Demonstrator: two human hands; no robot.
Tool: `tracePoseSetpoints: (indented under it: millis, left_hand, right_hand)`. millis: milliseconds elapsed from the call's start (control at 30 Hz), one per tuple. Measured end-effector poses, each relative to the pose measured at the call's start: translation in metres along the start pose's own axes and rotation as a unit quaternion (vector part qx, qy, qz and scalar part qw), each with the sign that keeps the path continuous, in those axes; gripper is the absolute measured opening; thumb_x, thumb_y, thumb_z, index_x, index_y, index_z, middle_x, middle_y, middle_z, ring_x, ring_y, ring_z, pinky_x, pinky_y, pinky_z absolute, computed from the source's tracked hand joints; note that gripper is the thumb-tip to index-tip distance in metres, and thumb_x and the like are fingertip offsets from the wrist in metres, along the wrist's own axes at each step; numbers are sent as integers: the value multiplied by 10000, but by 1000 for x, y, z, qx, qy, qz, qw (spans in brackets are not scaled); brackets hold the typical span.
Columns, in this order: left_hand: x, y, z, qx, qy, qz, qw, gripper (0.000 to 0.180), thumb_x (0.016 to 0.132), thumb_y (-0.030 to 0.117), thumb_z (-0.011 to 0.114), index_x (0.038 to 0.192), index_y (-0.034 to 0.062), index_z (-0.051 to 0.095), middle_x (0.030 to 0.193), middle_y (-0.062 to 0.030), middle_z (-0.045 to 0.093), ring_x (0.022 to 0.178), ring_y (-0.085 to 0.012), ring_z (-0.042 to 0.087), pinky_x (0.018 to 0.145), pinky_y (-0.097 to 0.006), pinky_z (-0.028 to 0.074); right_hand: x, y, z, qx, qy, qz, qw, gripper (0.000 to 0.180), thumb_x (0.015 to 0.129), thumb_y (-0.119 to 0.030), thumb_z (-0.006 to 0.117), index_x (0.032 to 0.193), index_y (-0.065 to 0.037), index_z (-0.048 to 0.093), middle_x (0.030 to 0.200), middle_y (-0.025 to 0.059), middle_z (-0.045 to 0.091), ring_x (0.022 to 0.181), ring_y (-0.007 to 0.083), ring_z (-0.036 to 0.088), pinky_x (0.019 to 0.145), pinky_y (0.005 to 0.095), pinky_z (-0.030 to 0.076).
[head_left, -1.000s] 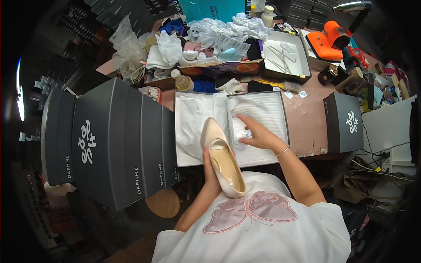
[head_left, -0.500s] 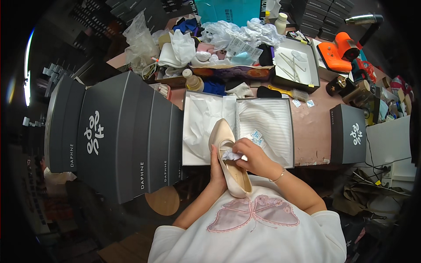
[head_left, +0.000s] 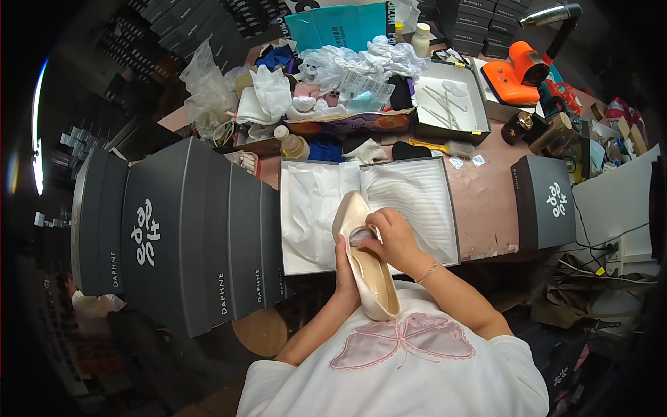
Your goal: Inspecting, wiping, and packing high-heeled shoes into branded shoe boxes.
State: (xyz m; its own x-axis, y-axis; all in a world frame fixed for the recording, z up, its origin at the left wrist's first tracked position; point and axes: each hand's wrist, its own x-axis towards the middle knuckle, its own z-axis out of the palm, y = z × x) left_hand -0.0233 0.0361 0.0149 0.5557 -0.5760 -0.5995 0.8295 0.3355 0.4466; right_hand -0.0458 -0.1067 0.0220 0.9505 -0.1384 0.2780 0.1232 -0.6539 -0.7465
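Observation:
A cream pointed pump (head_left: 353, 208) is tilted across my front, toe away from me and heel against my shirt. My left hand (head_left: 347, 274) is closed around its left side, thumb along the upper. My right hand (head_left: 397, 240) is at the shoe's opening, its fingers bent over the right edge and its thumb inside. A wad of whitish paper (head_left: 360, 237) sits in the opening toward the toe, against that thumb; part of it is hidden. Beyond the toe lies an open shoe box (head_left: 455, 229) lined with white tissue paper (head_left: 309, 208) and ribbed white wrapping (head_left: 410, 191).
Dark grey shoe boxes (head_left: 167, 236) stand in a row at left; another grey box (head_left: 545, 201) is at right. Behind are a bottle (head_left: 292, 144), a yellow-handled brush (head_left: 445, 148), a tray with white sticks (head_left: 448, 125), crumpled paper (head_left: 361, 59) and an orange device (head_left: 514, 75).
The paper wad has gone deeper into the shoe toward the toe, with my right hand following it. My left hand keeps its hold. The whole view has shifted slightly.

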Motion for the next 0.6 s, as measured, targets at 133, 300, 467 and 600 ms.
tracePoseSetpoints:
  millis: [133,300,467,600]
  left_hand:
    - [7,-11,-13,38,-47,-4,998,728,884,722,293,1139,84,532,921,-91,597,746,-172,615,611,-288,522]
    - [12,-2,-8,19,22,34,999,718,903,678,293,1203,65,518,980,-123,607,811,-214,626,665,-324,540]
    - [60,64,-91,163,44,116,979,673,942,565,409,1270,-15,498,1093,-180,630,913,-282,652,707,-366,566]
    - [52,68,-54,588,135,431,671,732,900,191,644,1457,-23,219,1461,-201,342,1331,-276,378,1034,-366,396]
  right_hand:
    - [4,10,-4,124,-21,46,991,860,718,-241,791,1427,-61,338,1227,222,529,1109,364,543,939,402,443]
    - [14,20,16,121,-84,87,985,853,776,-252,729,1474,-70,274,1324,244,485,1168,389,516,926,400,453]
    - [-12,60,-24,-97,-57,42,993,961,719,-286,776,1488,-129,222,1348,228,447,1155,406,493,929,459,423]
    - [-59,152,-29,-315,-17,88,945,505,766,-222,732,1216,-90,545,1113,156,584,1030,299,547,892,401,401]
